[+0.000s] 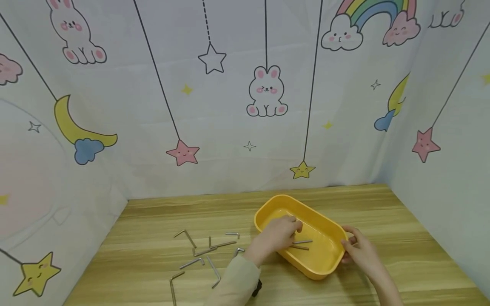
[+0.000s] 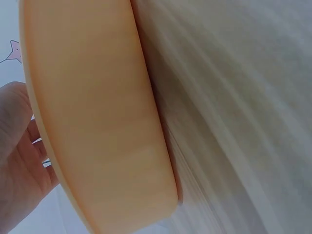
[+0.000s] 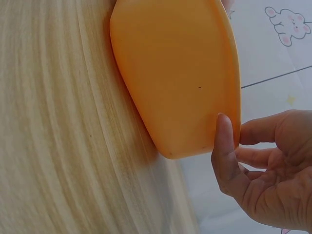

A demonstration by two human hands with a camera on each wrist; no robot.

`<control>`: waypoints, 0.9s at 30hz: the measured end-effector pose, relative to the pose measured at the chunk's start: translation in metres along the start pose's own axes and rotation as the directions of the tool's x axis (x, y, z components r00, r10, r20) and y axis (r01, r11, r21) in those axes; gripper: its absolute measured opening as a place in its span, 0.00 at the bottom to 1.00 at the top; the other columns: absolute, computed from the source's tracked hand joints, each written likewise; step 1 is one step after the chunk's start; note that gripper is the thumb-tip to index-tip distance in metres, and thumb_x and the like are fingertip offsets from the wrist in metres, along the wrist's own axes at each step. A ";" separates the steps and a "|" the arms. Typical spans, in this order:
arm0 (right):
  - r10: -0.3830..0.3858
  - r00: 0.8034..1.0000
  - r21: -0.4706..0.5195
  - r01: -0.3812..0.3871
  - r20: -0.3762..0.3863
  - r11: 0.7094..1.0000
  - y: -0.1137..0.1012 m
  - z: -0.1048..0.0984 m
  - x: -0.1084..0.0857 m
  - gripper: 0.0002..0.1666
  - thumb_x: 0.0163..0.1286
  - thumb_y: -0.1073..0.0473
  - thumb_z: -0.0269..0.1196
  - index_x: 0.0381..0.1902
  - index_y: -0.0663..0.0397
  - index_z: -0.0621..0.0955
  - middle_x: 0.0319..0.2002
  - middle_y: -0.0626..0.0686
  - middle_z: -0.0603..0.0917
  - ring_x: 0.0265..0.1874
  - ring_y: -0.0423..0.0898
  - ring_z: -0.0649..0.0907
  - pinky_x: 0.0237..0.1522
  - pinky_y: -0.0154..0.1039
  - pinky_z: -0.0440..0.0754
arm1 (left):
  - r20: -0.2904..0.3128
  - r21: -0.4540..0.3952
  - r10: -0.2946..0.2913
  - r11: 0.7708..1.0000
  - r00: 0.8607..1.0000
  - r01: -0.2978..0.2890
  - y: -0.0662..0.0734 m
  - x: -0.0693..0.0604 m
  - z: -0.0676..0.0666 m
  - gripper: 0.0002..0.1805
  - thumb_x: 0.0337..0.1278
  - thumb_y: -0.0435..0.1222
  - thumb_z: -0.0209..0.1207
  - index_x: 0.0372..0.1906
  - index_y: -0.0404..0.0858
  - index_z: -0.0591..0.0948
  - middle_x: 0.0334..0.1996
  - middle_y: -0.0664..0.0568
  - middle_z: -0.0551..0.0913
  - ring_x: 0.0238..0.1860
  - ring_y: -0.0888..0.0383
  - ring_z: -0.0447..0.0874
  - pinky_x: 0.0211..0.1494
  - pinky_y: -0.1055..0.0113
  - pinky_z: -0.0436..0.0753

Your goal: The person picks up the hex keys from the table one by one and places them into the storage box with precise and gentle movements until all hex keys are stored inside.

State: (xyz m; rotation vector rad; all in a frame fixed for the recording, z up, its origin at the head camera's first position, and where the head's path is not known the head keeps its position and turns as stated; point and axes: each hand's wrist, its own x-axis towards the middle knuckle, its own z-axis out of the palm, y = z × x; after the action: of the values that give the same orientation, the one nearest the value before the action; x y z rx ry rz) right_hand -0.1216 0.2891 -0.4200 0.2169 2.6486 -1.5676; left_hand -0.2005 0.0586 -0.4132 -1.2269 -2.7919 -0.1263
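right hand [image 1: 360, 251]: pinches right-end rim of yellow oblong plastic tray [image 1: 324, 250] | left hand [image 1: 280, 233]: fingers bent over tray, hold unclear | L-shaped metal hex keys [image 1: 223, 244]: inside tray and left of it

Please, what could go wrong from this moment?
The right hand pinches the tray at one end only, so the tray might swing or slide if the left hand bumps it.

In the head view, the left sleeve passes close by a hex key, so it could perhaps brush it aside.
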 end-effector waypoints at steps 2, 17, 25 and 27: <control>-0.002 1.000 0.001 0.002 -0.001 1.000 0.001 0.001 0.001 0.28 0.71 0.68 0.52 0.67 0.66 0.62 0.37 0.61 0.74 0.25 0.39 0.82 0.28 0.35 0.85 | -0.021 0.005 0.001 1.000 1.000 -0.001 0.000 -0.004 0.001 0.10 0.58 0.33 0.58 0.42 0.49 0.81 0.35 0.60 0.80 0.36 0.64 0.78 0.30 0.77 0.71; -0.002 1.000 0.001 0.002 -0.007 1.000 0.005 0.000 0.003 0.28 0.71 0.67 0.53 0.67 0.65 0.63 0.37 0.59 0.74 0.25 0.38 0.81 0.29 0.35 0.86 | -0.178 0.062 0.049 0.997 0.983 -0.039 0.012 -0.033 -0.010 0.06 0.59 0.37 0.59 0.40 0.50 0.80 0.33 0.62 0.78 0.32 0.65 0.73 0.27 0.79 0.64; 0.006 1.000 0.010 -0.006 0.005 1.000 0.004 0.000 0.003 0.28 0.71 0.67 0.52 0.68 0.66 0.62 0.37 0.59 0.73 0.25 0.39 0.82 0.30 0.36 0.86 | -0.233 0.082 0.058 0.996 0.971 -0.040 0.020 -0.049 -0.019 0.06 0.56 0.37 0.61 0.39 0.49 0.80 0.30 0.63 0.76 0.29 0.67 0.69 0.26 0.81 0.59; 0.006 1.000 0.007 -0.006 0.007 1.000 0.004 0.000 0.002 0.29 0.71 0.67 0.52 0.68 0.66 0.61 0.37 0.59 0.73 0.25 0.39 0.81 0.30 0.36 0.86 | -0.247 0.100 0.059 0.994 0.967 -0.035 0.020 -0.053 -0.020 0.05 0.56 0.38 0.61 0.38 0.50 0.80 0.29 0.63 0.75 0.29 0.67 0.68 0.26 0.81 0.58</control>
State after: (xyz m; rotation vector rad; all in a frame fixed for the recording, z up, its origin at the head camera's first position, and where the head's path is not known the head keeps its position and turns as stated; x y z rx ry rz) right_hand -0.1234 0.2907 -0.4235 0.2193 2.6349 -1.5726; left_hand -0.1488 0.0316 -0.3991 -1.1653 -2.5218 -0.1330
